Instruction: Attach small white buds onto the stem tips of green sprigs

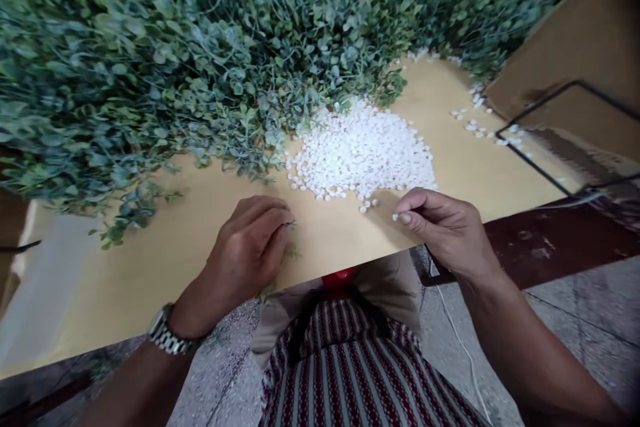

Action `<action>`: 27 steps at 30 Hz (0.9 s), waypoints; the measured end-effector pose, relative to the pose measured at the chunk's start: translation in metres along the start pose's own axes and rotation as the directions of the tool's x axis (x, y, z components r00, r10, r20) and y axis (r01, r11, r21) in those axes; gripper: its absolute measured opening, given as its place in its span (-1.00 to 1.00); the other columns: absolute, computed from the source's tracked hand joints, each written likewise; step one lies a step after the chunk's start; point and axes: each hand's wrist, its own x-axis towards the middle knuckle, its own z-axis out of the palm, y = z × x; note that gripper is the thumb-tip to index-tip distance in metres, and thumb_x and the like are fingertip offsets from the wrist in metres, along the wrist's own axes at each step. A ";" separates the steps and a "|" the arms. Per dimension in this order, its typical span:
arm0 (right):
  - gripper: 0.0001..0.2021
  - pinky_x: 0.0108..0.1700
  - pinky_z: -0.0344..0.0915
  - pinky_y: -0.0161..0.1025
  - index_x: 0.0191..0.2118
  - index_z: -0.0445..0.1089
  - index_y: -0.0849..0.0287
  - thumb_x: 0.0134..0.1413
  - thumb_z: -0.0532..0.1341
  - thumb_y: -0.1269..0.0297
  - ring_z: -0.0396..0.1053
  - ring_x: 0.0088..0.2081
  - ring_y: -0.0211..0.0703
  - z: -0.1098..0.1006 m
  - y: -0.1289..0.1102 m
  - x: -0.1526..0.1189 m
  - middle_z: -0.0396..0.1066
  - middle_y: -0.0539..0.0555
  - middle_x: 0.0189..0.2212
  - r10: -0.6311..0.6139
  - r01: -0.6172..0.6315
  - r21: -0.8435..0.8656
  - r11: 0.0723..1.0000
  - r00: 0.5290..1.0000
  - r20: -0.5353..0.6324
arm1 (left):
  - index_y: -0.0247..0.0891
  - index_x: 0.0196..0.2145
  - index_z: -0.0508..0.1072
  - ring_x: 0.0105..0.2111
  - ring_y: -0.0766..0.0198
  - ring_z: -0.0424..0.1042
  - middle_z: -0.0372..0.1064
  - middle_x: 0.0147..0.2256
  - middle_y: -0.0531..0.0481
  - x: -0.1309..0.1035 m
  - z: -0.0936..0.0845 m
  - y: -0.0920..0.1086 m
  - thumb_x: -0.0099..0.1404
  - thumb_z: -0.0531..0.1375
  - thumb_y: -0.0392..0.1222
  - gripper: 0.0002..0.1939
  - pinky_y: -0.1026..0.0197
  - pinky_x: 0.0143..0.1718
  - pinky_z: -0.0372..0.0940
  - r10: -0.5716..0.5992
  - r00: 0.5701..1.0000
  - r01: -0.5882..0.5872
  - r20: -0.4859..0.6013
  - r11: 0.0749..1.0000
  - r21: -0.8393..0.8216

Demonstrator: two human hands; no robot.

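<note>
My right hand (445,227) pinches one small white bead (395,217) between thumb and fingertip, just right of a few stray beads. Behind it spreads a heap of the same white beads (363,150) on the yellow-brown tabletop (330,233). Near the table's front edge, my left hand (250,240) is closed, its back turned up. A thin stem tip shows at its fingertips, and a bit of green leaf (291,251) pokes out beneath, blurred, so it looks to hold a sprig of artificial greenery. Most of that sprig is hidden by the hand.
A thick mass of artificial greenery (200,47) covers the back of the table. One leafy sprig (120,217) lies at the left, near translucent tape (55,280). On the right stand a cardboard box (580,60) and a black wire frame (540,170), with scattered beads beside them.
</note>
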 end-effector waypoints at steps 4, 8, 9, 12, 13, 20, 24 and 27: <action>-0.85 -0.50 0.13 -0.34 -0.46 0.41 0.17 -0.08 0.33 0.22 0.21 -0.54 -0.33 0.018 -0.008 -0.005 0.30 -0.05 -0.57 0.133 -0.176 0.496 0.850 0.984 0.120 | -0.27 -0.36 0.38 -0.44 0.30 0.35 0.37 -0.42 -0.03 0.006 0.002 0.032 0.18 0.10 -0.42 -0.88 0.28 -0.44 0.25 -0.140 0.990 0.132 0.005 0.921 -0.367; -0.85 -0.51 0.09 -0.34 -0.49 0.40 0.18 -0.12 0.35 0.25 0.17 -0.56 -0.34 0.033 -0.012 -0.009 0.28 -0.05 -0.59 0.152 -0.268 0.671 0.691 0.962 0.227 | -0.30 -0.42 0.40 -0.50 0.34 0.30 0.33 -0.49 0.01 0.013 0.018 0.057 0.20 0.11 -0.38 -0.90 0.29 -0.46 0.23 -0.279 0.953 0.295 0.121 0.750 -0.592; -0.86 -0.49 0.10 -0.34 -0.49 0.41 0.18 -0.11 0.35 0.26 0.18 -0.55 -0.34 0.035 -0.012 -0.010 0.29 -0.04 -0.58 0.144 -0.273 0.685 0.675 0.960 0.240 | -0.30 -0.42 0.41 -0.48 0.33 0.32 0.35 -0.49 0.00 0.015 0.024 0.060 0.20 0.11 -0.37 -0.90 0.28 -0.44 0.24 -0.286 0.950 0.298 0.124 0.718 -0.629; -0.89 -0.46 0.11 -0.33 -0.49 0.42 0.18 -0.11 0.34 0.29 0.19 -0.53 -0.33 0.038 -0.011 -0.012 0.31 -0.04 -0.58 0.113 -0.264 0.710 0.652 0.961 0.254 | -0.29 -0.43 0.43 -0.42 0.30 0.38 0.41 -0.45 -0.03 0.016 0.038 0.064 0.18 0.14 -0.39 -0.90 0.26 -0.37 0.29 -0.264 0.960 0.247 0.090 0.652 -0.717; -0.90 -0.44 0.12 -0.33 -0.49 0.43 0.18 -0.10 0.34 0.30 0.20 -0.52 -0.33 0.037 -0.010 -0.013 0.31 -0.04 -0.58 0.104 -0.258 0.715 0.650 0.962 0.253 | -0.29 -0.42 0.44 -0.42 0.30 0.39 0.42 -0.45 -0.03 0.016 0.041 0.065 0.18 0.14 -0.39 -0.90 0.26 -0.35 0.30 -0.255 0.964 0.224 0.073 0.638 -0.736; -0.90 -0.43 0.14 -0.31 -0.49 0.45 0.17 -0.11 0.35 0.28 0.22 -0.50 -0.31 0.031 -0.006 -0.016 0.32 -0.03 -0.57 0.091 -0.252 0.681 0.688 0.960 0.264 | -0.27 -0.46 0.46 -0.43 0.30 0.38 0.41 -0.48 -0.02 0.016 0.049 0.071 0.17 0.17 -0.39 -0.89 0.26 -0.39 0.30 -0.269 0.962 0.205 0.038 0.627 -0.752; -0.91 -0.44 0.16 -0.32 -0.49 0.45 0.16 -0.10 0.34 0.29 0.23 -0.51 -0.32 0.029 -0.005 -0.017 0.31 -0.04 -0.56 0.065 -0.238 0.699 0.675 0.962 0.264 | -0.28 -0.49 0.45 -0.47 0.34 0.36 0.39 -0.51 0.01 0.017 0.051 0.074 0.14 0.17 -0.43 -0.87 0.28 -0.41 0.28 -0.280 0.959 0.214 0.037 0.632 -0.745; -0.91 -0.45 0.16 -0.33 -0.49 0.45 0.16 -0.09 0.34 0.30 0.23 -0.51 -0.33 0.029 -0.004 -0.016 0.31 -0.04 -0.56 0.059 -0.241 0.704 0.668 0.960 0.273 | -0.29 -0.50 0.44 -0.50 0.37 0.33 0.36 -0.52 0.03 0.019 0.053 0.076 0.13 0.16 -0.46 -0.86 0.31 -0.43 0.27 -0.284 0.958 0.208 0.028 0.627 -0.751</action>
